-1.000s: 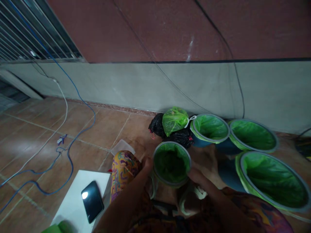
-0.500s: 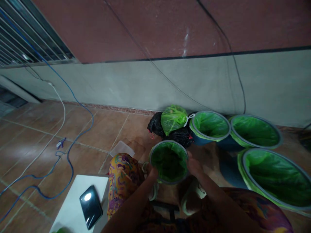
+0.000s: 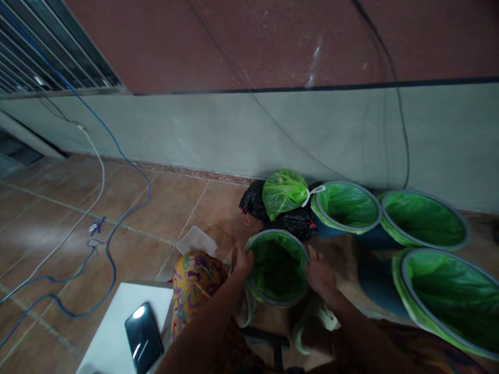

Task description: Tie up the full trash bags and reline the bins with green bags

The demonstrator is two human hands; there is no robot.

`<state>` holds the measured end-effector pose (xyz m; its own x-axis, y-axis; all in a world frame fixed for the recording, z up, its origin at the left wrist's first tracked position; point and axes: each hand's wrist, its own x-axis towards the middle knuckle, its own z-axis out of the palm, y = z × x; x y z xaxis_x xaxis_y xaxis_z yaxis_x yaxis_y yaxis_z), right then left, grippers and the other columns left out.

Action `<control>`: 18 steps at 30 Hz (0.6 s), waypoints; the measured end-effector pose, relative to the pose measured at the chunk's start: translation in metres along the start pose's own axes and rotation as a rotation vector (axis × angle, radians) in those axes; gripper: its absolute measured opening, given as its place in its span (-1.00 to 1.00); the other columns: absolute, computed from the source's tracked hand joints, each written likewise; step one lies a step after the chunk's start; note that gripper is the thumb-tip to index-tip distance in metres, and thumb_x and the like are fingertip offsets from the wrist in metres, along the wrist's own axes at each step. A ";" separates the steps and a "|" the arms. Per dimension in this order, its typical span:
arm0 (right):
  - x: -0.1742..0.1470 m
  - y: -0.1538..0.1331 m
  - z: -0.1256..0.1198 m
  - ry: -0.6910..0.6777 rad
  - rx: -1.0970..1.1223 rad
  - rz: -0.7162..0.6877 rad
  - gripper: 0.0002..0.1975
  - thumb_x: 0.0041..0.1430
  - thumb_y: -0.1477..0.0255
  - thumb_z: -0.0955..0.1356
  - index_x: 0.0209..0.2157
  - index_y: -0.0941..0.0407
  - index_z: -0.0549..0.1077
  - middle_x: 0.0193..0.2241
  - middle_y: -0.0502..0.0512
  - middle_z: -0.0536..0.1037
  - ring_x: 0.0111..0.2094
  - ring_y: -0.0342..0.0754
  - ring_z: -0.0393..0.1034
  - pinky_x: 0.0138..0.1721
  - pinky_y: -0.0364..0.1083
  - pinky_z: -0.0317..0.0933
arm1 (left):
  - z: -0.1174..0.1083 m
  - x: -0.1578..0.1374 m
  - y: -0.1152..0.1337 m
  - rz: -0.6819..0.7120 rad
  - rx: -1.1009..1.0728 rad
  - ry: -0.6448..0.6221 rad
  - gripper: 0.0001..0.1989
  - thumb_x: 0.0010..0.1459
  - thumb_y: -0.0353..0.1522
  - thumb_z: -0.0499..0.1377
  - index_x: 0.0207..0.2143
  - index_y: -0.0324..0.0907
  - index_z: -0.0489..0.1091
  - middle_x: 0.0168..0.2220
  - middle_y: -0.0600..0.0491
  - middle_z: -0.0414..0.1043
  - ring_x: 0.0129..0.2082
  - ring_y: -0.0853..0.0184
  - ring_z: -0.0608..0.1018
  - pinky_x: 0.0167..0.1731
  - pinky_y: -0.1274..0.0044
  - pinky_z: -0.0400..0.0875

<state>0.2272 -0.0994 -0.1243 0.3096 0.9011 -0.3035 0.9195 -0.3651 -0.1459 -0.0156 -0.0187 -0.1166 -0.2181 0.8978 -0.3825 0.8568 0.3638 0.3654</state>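
Note:
A small round trash bin [image 3: 276, 232] with a grey rim stands on the floor between my feet. A green liner bag [image 3: 278, 267] covers its inside, and the bottom is too dark to make out. My left hand [image 3: 242, 262] is closed at the left side of the rim. Across from it, my right hand [image 3: 320, 272] holds the right side, with its fingers along the outside of the rim; their tips are partly hidden.
Three more lined bins [image 3: 346, 205] stand at the right. Tied black bags [image 3: 290, 221] and a tied green bag [image 3: 284, 192] lie by the wall. A phone [image 3: 144, 337] rests on a white surface [image 3: 107, 332] at the left. Cables [image 3: 113, 254] and a clear plastic lid-like piece [image 3: 197, 240] lie on the tiles.
My left hand has moved up along the rim, from the lower left to the left side. The right hand stays at the right side. The view has shifted slightly.

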 end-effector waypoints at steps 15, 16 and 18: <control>0.034 -0.051 0.012 0.040 -0.079 -0.229 -0.35 0.18 0.67 0.08 0.32 0.23 0.08 0.35 0.27 0.05 0.32 0.17 -0.05 0.26 0.20 -0.07 | 0.014 0.037 0.032 0.333 0.332 -0.162 -0.67 0.32 -0.49 -0.14 -0.02 -0.22 0.33 -0.17 -0.10 0.47 -0.23 0.26 0.57 -0.30 0.57 0.38; 0.030 -0.057 0.017 0.032 -0.062 -0.269 -0.37 0.19 0.66 0.10 0.31 0.22 0.12 0.35 0.28 0.04 0.33 0.18 -0.07 0.28 0.22 -0.11 | 0.015 0.037 0.032 0.340 0.339 -0.152 -0.68 0.31 -0.50 -0.14 -0.03 -0.22 0.33 -0.17 -0.10 0.47 -0.24 0.27 0.57 -0.32 0.58 0.37; 0.023 -0.074 0.030 -0.067 -0.018 -0.366 -0.43 0.21 0.63 0.12 0.25 0.18 0.23 0.31 0.30 0.15 0.29 0.19 0.03 0.26 0.21 -0.07 | 0.016 0.037 0.032 0.357 0.354 -0.138 -0.69 0.31 -0.51 -0.14 -0.05 -0.23 0.34 -0.18 -0.09 0.46 -0.26 0.27 0.57 -0.35 0.59 0.36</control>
<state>0.1585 -0.0589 -0.1488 -0.0563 0.9538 -0.2953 0.9707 -0.0169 -0.2398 0.0110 0.0227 -0.1327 0.1602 0.9010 -0.4032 0.9772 -0.0871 0.1935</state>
